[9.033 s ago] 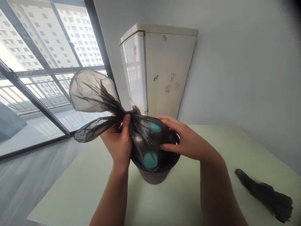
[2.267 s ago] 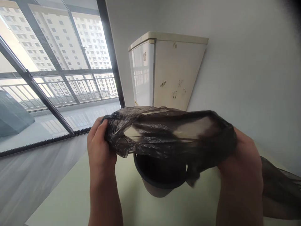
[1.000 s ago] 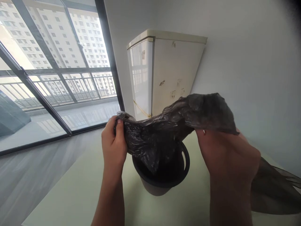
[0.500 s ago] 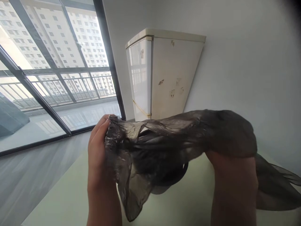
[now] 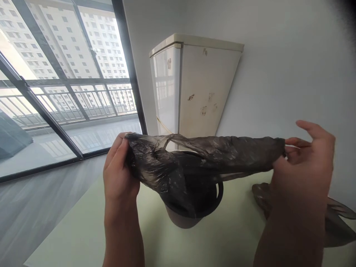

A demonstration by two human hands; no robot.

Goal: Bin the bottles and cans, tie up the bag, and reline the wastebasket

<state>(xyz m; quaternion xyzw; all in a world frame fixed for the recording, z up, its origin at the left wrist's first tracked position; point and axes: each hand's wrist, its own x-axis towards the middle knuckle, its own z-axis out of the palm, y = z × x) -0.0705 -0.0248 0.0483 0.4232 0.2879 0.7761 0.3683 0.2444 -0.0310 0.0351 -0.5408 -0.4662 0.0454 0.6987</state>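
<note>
A thin, see-through black garbage bag is stretched sideways between my two hands. My left hand is closed round its bunched left end. At the other end, my right hand pinches the bag's edge between thumb and a finger, while its index finger points up and away. Below the bag a dark trash can stands on the pale green table; the bag covers much of its opening. One side handle of the can's rim shows at the right.
More dark plastic bag lies on the table, partly behind my right forearm. A worn white refrigerator stands beyond the table. Glass sliding doors with dark frames are at the left, by the grey floor.
My right hand, earlier inside or behind the bag's right end, has come out to the right and now pinches its edge. The bag is drawn flatter and straighter, uncovering more of the can.
</note>
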